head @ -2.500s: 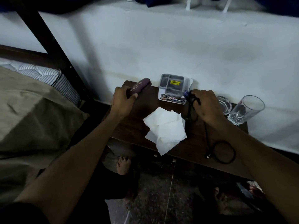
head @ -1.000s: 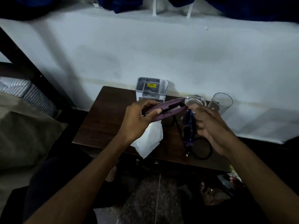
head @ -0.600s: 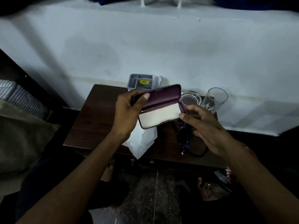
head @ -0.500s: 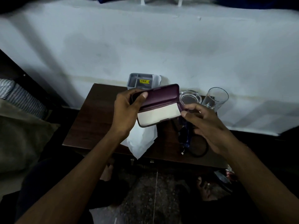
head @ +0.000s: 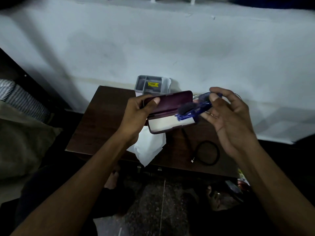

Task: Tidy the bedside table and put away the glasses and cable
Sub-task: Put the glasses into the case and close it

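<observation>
My left hand (head: 138,113) grips a maroon glasses case (head: 170,111), held open above the dark wooden bedside table (head: 105,120); its pale lining faces me. My right hand (head: 226,116) pinches blue-framed glasses (head: 192,108) between thumb and fingers. The folded glasses hover over the right end of the open case, partly blurred. A black cable (head: 208,153) lies coiled on the table's right front. A white tissue (head: 148,149) hangs over the front edge below the case.
A grey organiser box (head: 149,84) with a yellow label stands at the back of the table against the white wall. A bed with a striped mattress (head: 20,99) and an olive cover is on the left. Bare feet and dark floor show below the table.
The case went from the table into my left hand and was opened. My right hand raised the blue glasses from beside the cable to the right end of the open case.
</observation>
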Tool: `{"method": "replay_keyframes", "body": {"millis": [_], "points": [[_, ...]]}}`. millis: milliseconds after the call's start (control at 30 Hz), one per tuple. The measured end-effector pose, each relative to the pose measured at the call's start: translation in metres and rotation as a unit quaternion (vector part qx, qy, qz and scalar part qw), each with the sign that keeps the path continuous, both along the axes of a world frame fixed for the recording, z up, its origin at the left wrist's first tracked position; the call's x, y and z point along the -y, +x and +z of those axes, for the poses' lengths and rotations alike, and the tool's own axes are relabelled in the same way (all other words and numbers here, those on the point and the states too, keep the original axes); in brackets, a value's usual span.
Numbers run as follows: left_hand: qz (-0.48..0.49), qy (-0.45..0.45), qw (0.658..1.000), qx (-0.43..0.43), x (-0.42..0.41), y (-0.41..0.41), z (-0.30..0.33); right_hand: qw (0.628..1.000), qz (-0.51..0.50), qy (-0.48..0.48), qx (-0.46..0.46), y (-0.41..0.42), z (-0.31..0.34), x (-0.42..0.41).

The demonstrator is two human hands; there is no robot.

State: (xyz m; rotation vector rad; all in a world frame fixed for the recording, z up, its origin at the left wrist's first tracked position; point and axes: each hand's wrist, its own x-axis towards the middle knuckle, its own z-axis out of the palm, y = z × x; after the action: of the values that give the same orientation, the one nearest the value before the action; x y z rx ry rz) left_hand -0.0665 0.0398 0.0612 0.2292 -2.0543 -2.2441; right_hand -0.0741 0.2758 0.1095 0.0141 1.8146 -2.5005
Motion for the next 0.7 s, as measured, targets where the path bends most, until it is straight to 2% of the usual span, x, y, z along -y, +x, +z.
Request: {"method": "replay_keyframes", "body": {"millis": [200,333,533,633,700], "points": [[-0.026,0.040,0.997,0.062,-0.003,0.003,0.000,0.999,0.044,-0.013,0.015,0.004,-0.009,0.012],[-0.034,0.058,0.995,0.072,-0.001,0.003,0.001,0.997,0.070,0.015,0.010,0.005,-0.009,0.011],[-0.041,0.043,0.996,0.064,0.000,0.003,0.004,1.000,0.006,-0.011,0.000,-0.005,0.003,0.006],[-0.051,0.027,0.997,0.057,-0.001,0.004,0.002,0.993,0.060,0.089,-0.043,-0.011,0.014,0.008],[-0.059,0.033,0.996,0.059,-0.003,0.004,0.002,0.966,0.117,0.204,-0.111,-0.010,0.019,0.015]]}}
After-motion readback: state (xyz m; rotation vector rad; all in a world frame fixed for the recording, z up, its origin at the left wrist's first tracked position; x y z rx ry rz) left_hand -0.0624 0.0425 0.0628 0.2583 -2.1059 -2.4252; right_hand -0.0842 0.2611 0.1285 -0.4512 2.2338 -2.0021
